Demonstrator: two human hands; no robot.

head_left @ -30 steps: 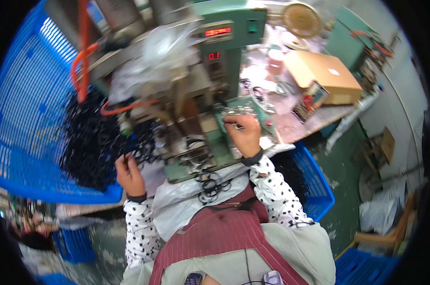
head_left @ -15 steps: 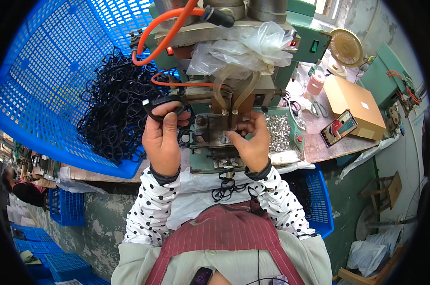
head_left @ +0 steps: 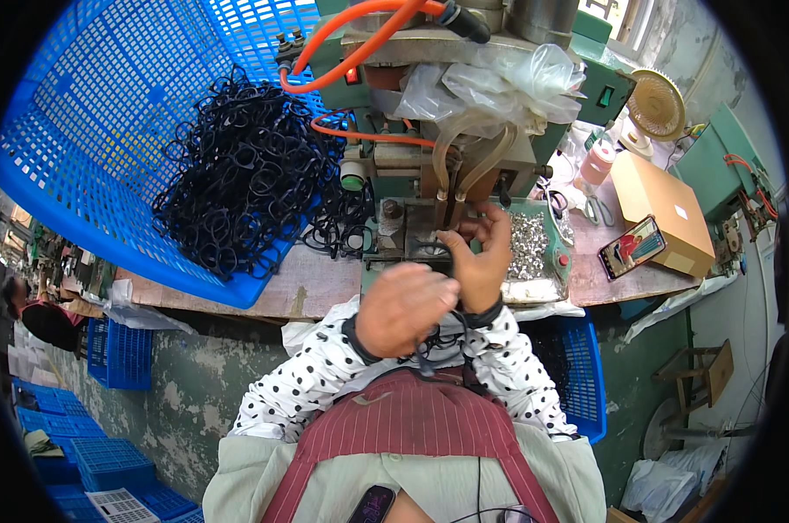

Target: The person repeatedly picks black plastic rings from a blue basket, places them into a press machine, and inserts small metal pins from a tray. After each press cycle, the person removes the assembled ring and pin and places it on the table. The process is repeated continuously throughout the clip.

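My left hand [head_left: 403, 309] is across my front, below the press, smeared by motion; its fingers reach toward my right wrist. I cannot tell what it holds. At the press [head_left: 403, 231], my right hand [head_left: 483, 260] has its thumb and curled fingers close together at the die, just under the clear tubes [head_left: 475, 170]. What lies between the fingertips is hidden. A thin black band [head_left: 435, 247] curves beside the right thumb and passes behind my left hand. More black bands [head_left: 442, 344] hang below the press, partly covered by my left hand.
A large blue basket [head_left: 89, 244] at the left holds a heap of black bands [head_left: 246, 174]. Small shiny metal pieces [head_left: 527, 248] fill a tray right of the press. Beyond are scissors [head_left: 598, 209], a phone [head_left: 632, 247] and a cardboard box [head_left: 665, 213]. Orange hoses [head_left: 360, 16] loop above.
My left hand has moved right and down from beside the basket to in front of my right wrist. The black loop it held up has left that spot. My right hand stays at the die.
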